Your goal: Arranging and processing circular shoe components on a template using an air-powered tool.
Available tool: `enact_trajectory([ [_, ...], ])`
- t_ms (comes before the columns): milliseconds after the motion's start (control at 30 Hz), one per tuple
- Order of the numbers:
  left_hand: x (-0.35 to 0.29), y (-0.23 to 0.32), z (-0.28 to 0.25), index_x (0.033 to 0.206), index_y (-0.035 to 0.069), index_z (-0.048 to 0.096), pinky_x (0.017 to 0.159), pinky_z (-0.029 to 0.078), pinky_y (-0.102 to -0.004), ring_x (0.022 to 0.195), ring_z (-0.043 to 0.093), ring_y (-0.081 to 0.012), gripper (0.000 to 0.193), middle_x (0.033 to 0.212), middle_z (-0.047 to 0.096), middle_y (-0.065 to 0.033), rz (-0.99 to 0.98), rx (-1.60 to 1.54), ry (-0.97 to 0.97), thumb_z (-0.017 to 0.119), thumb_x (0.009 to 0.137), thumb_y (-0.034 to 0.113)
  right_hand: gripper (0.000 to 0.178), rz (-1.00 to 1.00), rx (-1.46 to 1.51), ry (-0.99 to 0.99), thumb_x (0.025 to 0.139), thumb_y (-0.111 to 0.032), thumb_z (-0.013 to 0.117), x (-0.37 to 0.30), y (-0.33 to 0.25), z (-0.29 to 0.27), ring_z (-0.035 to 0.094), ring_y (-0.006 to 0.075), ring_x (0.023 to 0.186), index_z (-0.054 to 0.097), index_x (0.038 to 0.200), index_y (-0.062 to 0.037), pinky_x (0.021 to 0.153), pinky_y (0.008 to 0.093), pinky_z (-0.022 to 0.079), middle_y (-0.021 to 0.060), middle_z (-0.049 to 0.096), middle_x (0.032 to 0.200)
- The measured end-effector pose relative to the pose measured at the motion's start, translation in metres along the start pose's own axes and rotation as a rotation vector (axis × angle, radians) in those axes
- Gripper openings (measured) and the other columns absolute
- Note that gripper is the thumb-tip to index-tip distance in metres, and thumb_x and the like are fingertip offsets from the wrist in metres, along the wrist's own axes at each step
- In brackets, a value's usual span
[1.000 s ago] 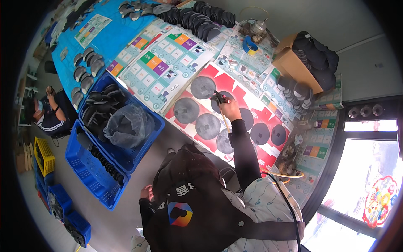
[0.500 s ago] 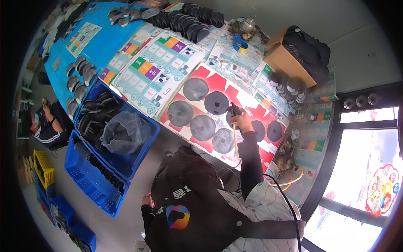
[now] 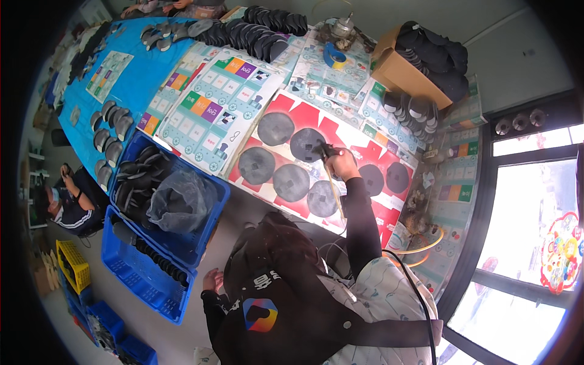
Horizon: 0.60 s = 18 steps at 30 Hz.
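Observation:
My right hand (image 3: pixel 342 165) is closed round a dark spray gun (image 3: pixel 327 150) with a pale hose (image 3: pixel 336 198) hanging from it. The gun's front end is at the right edge of a dark grey round disc (image 3: pixel 306 145), which has a small black square near its middle. More round grey discs, among them one at the left (image 3: pixel 275 129) and one at the near side (image 3: pixel 291 183), lie on a red and white printed board (image 3: pixel 250 204). Down beside my dark apron, my left hand (image 3: pixel 213 280) hangs empty, its fingers loosely apart.
Blue crates (image 3: pixel 207 228) with dark curved pieces stand to the left. Beyond the board are a blue tape roll (image 3: pixel 334 56) and a cardboard box (image 3: pixel 385 67) of black pieces. Someone sits at far left (image 3: pixel 76 210). A black cable (image 3: pixel 420 286) runs by my right side.
My right hand and the spray gun have moved left, onto the edge of the upper middle disc. The left hand shows more of itself. The whole view has shifted slightly.

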<state>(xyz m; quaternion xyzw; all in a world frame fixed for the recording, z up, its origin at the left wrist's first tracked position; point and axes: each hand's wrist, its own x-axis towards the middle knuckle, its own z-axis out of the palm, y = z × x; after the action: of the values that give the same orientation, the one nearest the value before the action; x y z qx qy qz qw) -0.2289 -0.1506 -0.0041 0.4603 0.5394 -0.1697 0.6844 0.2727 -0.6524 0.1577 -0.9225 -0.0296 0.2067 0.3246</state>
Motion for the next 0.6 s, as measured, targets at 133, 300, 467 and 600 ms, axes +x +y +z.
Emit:
enact_trajectory([
  [133, -0.003, -0.011, -0.007, 0.129, 0.007, 0.058, 0.079, 0.055, -0.0380, 0.093, 0.065, -0.0245, 0.034, 0.106, 0.067, -0.0130, -0.001, -0.018, -0.017, 0.054, 0.099, 0.022, 0.026, 0.093, 0.129, 0.238, 0.084, -0.021, 0.056, -0.002, -0.018, 0.007, 0.064, 0.0465, 0.096, 0.072, 0.098, -0.0056, 0.082, 0.0509, 0.050, 0.0288, 0.067, 0.096],
  [300, -0.015, -0.009, 0.000, 0.128, 0.007, 0.059, 0.077, 0.053, -0.0359, 0.095, 0.065, -0.0233, 0.035, 0.108, 0.067, -0.0112, -0.027, 0.074, -0.002, 0.057, 0.096, 0.021, 0.025, 0.169, 0.143, 0.500, 0.073, -0.016, 0.063, -0.001, 0.021, 0.011, 0.068, 0.0382, 0.078, 0.069, 0.093, -0.0004, 0.070, 0.0432, 0.052, 0.0224, 0.068, 0.078],
  [467, -0.012, -0.036, -0.031, 0.117, 0.008, 0.068, 0.090, 0.054, -0.0383, 0.104, 0.067, -0.0295, 0.034, 0.110, 0.072, -0.0121, 0.217, 0.509, -0.090, 0.058, 0.090, 0.026, 0.023, 0.185, 0.176, 0.403, 0.074, -0.014, 0.060, -0.009, 0.014, 0.014, 0.070, 0.0375, 0.077, 0.071, 0.088, 0.0002, 0.069, 0.0435, 0.052, 0.0225, 0.068, 0.076],
  [600, 0.004, -0.032, -0.043, 0.115, 0.009, 0.069, 0.091, 0.054, -0.0394, 0.108, 0.066, -0.0298, 0.035, 0.112, 0.071, -0.0125, 0.298, 0.540, -0.181, 0.060, 0.086, 0.027, 0.022, 0.167, 0.097, 0.516, 0.073, -0.017, 0.061, -0.020, 0.028, 0.024, 0.070, 0.0319, 0.067, 0.071, 0.081, 0.0014, 0.065, 0.0426, 0.052, 0.0196, 0.067, 0.069],
])
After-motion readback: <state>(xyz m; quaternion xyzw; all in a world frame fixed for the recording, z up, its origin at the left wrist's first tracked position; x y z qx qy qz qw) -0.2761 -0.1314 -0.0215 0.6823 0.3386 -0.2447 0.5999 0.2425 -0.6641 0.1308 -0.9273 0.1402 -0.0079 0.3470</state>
